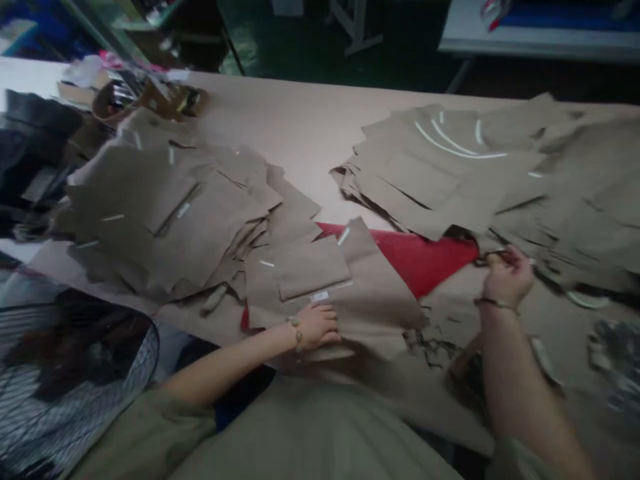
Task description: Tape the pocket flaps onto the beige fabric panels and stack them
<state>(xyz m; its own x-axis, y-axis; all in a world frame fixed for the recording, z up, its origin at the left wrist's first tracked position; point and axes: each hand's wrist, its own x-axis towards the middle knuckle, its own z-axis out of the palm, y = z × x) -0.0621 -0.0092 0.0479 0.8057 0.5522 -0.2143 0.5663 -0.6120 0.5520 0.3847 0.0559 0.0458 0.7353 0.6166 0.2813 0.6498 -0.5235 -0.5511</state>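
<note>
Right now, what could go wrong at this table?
The left hand presses a tan piece; sliding it could drag the piled pieces. The right hand grips a dark tool, possibly scissors, beside the red cloth, which it might nick. The wire fan, if running, could scatter loose pieces.

Beige-topped cutting table spanning view. Dark green floor showing beyond table edge. White-edged workbench with blue top standing far right. Metal stand legs rising centre rear. Wire-guarded fan sitting lower left. Shelving occupying upper left. Room light running dim.
</note>
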